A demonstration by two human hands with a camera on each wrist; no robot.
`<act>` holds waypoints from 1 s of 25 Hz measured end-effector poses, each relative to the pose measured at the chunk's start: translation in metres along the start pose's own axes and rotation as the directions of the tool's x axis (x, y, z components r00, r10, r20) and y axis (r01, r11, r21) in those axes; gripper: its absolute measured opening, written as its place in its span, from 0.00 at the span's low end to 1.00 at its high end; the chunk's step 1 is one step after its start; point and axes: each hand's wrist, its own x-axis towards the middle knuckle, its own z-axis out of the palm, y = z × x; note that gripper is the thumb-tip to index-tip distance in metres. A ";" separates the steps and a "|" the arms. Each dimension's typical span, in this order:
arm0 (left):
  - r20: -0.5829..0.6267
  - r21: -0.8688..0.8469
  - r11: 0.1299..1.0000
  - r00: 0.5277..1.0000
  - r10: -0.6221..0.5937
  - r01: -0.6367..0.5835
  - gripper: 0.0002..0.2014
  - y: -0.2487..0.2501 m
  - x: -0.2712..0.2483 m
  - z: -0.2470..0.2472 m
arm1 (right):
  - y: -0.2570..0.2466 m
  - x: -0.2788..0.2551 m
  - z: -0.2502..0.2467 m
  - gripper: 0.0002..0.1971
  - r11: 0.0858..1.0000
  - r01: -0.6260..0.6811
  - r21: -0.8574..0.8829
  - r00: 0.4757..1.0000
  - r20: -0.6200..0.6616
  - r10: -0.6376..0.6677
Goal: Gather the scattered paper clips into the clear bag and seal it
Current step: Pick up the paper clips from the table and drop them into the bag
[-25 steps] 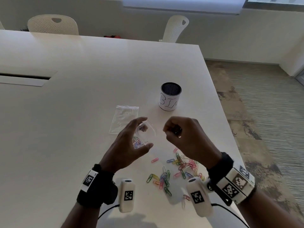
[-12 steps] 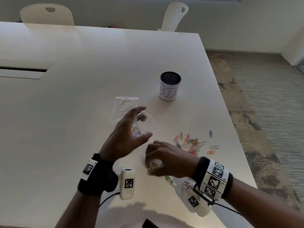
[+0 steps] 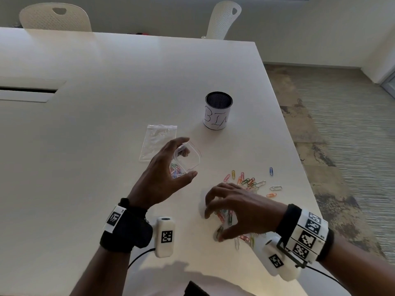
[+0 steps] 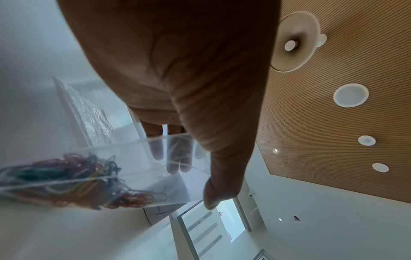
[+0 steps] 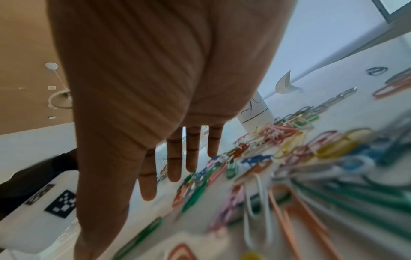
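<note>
My left hand [image 3: 189, 157] holds a small clear bag [image 3: 195, 160] above the white table [image 3: 85, 167], thumb and fingers pinching its mouth wide. Several coloured paper clips [image 3: 176, 169] lie in its bottom. The left wrist view shows the same bag [image 4: 133, 158] with its clips [image 4: 77, 176] and my left hand [image 4: 194, 184] at the rim. My right hand [image 3: 213, 227] is spread low over loose clips [image 3: 226, 214] near the front edge, fingers touching them and the thumb on a green clip [image 3: 219, 231]. More clips [image 3: 250, 183] lie just beyond. In the right wrist view my right hand [image 5: 133, 219] reaches over the clips [image 5: 289, 158] with straight fingers.
A second, empty clear bag [image 3: 158, 142] lies flat behind my left hand. A white mesh cup marked BIN [image 3: 218, 112] stands farther back. The table's right edge [image 3: 299, 159] runs close to the clips. A cable slot [image 3: 27, 92] is at far left.
My right hand has come down from beside the bag's mouth to the table, and its fingers have spread over the loose clips. The left hand still holds the bag up.
</note>
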 end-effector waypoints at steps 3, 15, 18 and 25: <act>0.005 -0.011 1.000 1.000 0.000 0.000 0.41 0.002 -0.001 0.000 | 0.003 0.002 0.007 0.12 0.999 0.031 0.006 0.999 -0.037 -0.031; -0.006 -0.024 1.000 1.000 0.004 -0.004 0.40 0.002 -0.003 -0.005 | 0.018 -0.008 -0.017 0.28 0.986 -0.076 -0.151 0.997 -0.027 0.073; -0.005 -0.026 1.000 1.000 -0.002 0.002 0.40 0.001 -0.003 -0.004 | 0.019 -0.011 -0.014 0.18 0.989 -0.040 -0.142 0.994 -0.106 0.025; 0.009 -0.034 0.999 1.000 0.005 -0.005 0.39 0.000 -0.002 -0.003 | 0.016 -0.008 -0.009 0.11 0.978 -0.089 -0.191 0.981 -0.189 0.052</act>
